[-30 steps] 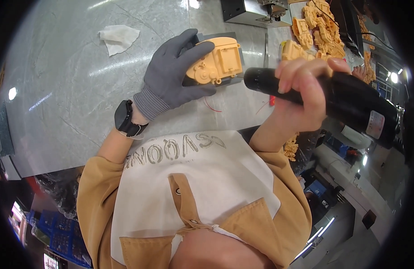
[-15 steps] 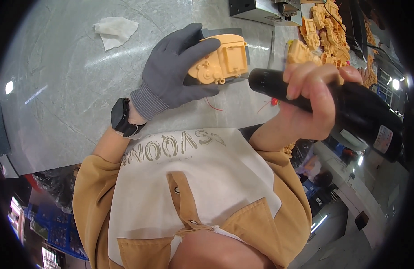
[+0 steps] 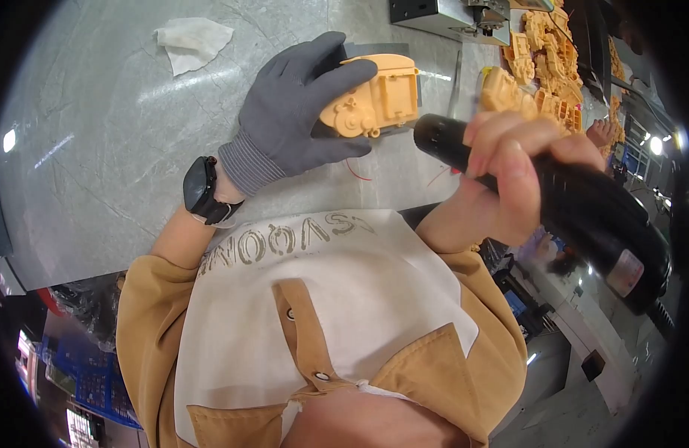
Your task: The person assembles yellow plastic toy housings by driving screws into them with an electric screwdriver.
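Two hands are full: your gloved left hand (image 3: 296, 112) clasps the yellow casing (image 3: 382, 93) over the grey table (image 3: 128, 172); your right hand (image 3: 512, 164) wraps the black driver (image 3: 602, 213), partly hiding the heaped yellow parts (image 3: 547, 48). A white cloth (image 3: 192, 43) lies left; what fills the blue crates (image 3: 101, 381) is unclear.

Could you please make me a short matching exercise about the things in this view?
Column one:
1. left hand
2. wipe
3. right hand
4. watch

Column two:
A. bare, gripping a black corded power tool
B. strapped around the left wrist
C. grey-gloved, holding an orange plastic housing
D. white, lying crumpled on the grey table

Pairs: 1-C, 2-D, 3-A, 4-B
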A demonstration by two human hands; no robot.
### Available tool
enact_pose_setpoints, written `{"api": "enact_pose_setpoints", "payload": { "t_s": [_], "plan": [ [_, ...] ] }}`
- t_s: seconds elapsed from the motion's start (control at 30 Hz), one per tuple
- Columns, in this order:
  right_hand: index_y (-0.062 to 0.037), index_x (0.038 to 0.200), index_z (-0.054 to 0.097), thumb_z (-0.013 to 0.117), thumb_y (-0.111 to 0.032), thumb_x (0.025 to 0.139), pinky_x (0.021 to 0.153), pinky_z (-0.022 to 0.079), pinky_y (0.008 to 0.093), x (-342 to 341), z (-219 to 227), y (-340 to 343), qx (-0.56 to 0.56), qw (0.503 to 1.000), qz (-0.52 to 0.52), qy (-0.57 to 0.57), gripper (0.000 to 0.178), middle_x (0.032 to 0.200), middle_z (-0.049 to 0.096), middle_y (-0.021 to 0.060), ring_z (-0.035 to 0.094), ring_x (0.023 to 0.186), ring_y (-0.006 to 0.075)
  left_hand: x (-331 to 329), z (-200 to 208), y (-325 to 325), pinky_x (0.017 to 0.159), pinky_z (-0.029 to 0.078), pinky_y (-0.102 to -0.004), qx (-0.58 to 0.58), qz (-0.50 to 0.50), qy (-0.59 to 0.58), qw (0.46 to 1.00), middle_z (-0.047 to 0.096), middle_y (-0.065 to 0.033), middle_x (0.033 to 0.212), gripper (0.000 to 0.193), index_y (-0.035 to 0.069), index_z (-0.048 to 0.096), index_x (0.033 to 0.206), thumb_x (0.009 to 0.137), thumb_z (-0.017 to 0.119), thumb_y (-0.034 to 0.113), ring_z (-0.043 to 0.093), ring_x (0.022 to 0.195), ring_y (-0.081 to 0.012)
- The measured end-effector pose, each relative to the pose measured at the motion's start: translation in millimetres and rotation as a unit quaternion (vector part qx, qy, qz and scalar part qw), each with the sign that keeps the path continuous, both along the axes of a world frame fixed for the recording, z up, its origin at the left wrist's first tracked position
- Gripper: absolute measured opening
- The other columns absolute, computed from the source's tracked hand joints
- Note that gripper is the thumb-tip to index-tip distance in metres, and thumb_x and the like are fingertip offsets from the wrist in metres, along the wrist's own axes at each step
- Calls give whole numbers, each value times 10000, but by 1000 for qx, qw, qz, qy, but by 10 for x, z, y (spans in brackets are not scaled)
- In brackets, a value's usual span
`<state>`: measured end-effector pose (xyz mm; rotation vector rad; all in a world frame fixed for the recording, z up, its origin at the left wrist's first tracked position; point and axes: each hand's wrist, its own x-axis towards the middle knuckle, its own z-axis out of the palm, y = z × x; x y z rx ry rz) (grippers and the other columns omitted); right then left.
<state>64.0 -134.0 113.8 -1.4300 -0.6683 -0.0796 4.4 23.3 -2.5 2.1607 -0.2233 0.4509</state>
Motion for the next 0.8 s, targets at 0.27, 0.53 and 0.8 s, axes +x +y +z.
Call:
{"api": "enact_pose_setpoints", "payload": {
  "t_s": [0.27,0.53,0.8],
  "plan": [
    [-28,1261,256,538,-51,711,488,419,337,113,-10,-121,32,996,64,49,619,555,428,57,422,444,162,-16,-9,-46,854,437,-384,6,20,-28,999,510,-115,1152,608,179,567,1134,596,765,381,544,972,-277],
    [-104,1179,306,495,31,763,515,416,379,201,-32,-263,1,974,226,5,477,666,479,89,462,502,195,-19,-5,-19,869,414,-392,26,7,13,1000,465,-143,1232,682,199,532,1197,577,780,333,512,1036,-298],
    [-110,1030,366,497,36,719,521,396,387,58,-48,-206,-14,992,128,0,367,611,434,70,441,485,181,35,42,-19,859,411,-392,49,15,-10,999,480,-142,1216,672,211,542,1184,566,772,344,514,1015,-302]
  ]
}}
